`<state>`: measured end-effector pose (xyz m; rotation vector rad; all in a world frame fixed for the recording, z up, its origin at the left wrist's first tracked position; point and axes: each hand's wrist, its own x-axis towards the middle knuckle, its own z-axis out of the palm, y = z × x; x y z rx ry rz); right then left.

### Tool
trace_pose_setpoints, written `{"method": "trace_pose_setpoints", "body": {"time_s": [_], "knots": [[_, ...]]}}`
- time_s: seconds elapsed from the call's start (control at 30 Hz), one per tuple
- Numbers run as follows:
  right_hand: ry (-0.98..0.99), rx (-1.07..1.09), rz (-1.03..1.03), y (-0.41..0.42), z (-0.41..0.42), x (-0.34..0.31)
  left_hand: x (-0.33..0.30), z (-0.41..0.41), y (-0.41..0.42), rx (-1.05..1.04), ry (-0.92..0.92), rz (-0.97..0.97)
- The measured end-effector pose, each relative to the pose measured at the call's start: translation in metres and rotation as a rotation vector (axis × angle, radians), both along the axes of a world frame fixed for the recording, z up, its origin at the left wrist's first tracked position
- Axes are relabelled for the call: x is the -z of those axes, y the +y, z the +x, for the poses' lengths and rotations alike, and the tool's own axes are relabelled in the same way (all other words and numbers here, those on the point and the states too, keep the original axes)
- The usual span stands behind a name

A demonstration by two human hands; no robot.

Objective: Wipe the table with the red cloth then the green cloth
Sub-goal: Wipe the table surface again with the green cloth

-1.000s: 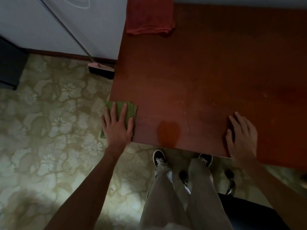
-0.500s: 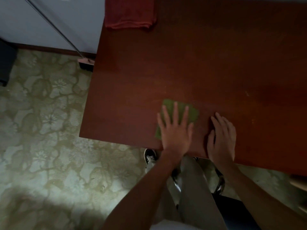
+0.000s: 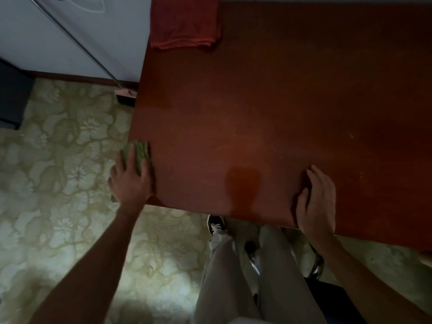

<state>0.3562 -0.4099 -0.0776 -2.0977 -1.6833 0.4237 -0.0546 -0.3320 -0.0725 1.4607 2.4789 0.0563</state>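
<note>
- The table [image 3: 280, 101] has a reddish-brown wood-look top, smooth with a low sheen; faint pale scratches and specks show on it.
- The green cloth [image 3: 140, 152] is soft fabric, matt, with a ribbed or bunched texture.
- The red cloth [image 3: 184, 22] is matt woven fabric, folded, with soft rounded edges.
- The floor [image 3: 58, 160] is a smooth covering printed with a pale floral pattern and gives a slight shine where light falls.
- The wall [image 3: 70, 31] looks smooth and matt, with a dark skirting at its foot.
- The broom handle [image 3: 77, 40] looks like smooth, thin metal.
- The trousers [image 3: 224, 277] are plain matt cloth.
- The chair legs [image 3: 253, 263] are glossy, chrome-like metal.
</note>
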Motion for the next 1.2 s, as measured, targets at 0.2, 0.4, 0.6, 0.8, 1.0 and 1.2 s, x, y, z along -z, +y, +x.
{"method": "trace_pose_setpoints", "body": {"time_s": [0.2, 0.4, 0.6, 0.8, 1.0, 1.2], "knots": [[-0.005, -0.017, 0.014, -0.001, -0.001, 0.004, 0.010, 0.090, 0.007, 0.030, 0.088, -0.003], [0.153, 0.060, 0.043, -0.001, 0.004, 0.001, 0.002, 0.260, -0.046, 0.548, 0.006, -0.022], [0.103, 0.104, 0.081, -0.002, 0.046, -0.012, 0.007, 0.274, -0.057, 0.732, -0.039, 0.014], [-0.213, 0.364, 0.109, -0.010, 0.143, 0.008, 0.011, 0.108, 0.012, 0.119, 0.050, 0.014], [-0.238, 0.443, 0.043, -0.014, 0.153, 0.019, 0.007, 0.061, 0.090, -0.034, 0.057, -0.019], [-0.242, 0.438, 0.040, -0.010, 0.152, 0.017, 0.011, 0.191, 0.094, 0.441, 0.087, 0.077]]}}
